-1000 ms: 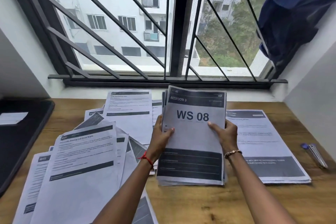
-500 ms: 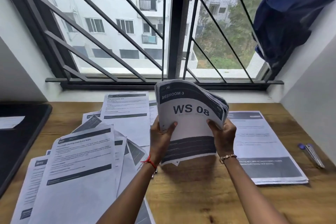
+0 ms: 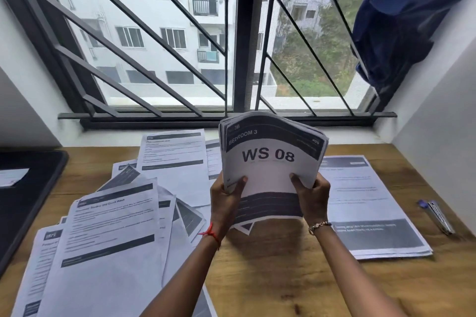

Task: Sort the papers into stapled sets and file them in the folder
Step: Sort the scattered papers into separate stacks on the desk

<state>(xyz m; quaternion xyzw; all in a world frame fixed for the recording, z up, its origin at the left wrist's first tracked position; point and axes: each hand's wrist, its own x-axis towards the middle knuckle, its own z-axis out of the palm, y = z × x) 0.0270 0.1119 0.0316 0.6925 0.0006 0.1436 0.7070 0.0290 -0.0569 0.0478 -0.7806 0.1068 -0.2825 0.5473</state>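
1. paper stack headed "ws 08" (image 3: pixel 268 162) now hangs clear of the wooden bench (image 3: pixel 270 278), no longer stood on its edge, its top bowing back.
2. left hand (image 3: pixel 226 198) and right hand (image 3: pixel 313 195) pinch its sides, thumbs in front.
3. probably a set being squared for stapling.

A thick stack (image 3: pixel 268 159) of printed sheets stands upright, raised off the tabletop (image 3: pixel 270 280), with its top edge bowed back and fanning. The front sheet has dark bands and reads "BEDROOM 3" and "WS 08". Loose sheets (image 3: pixel 110 226) lie spread and overlapping on the left. A squared pile (image 3: pixel 360 201) lies flat on the right. A black folder (image 3: pixel 28 203) lies at the far left.
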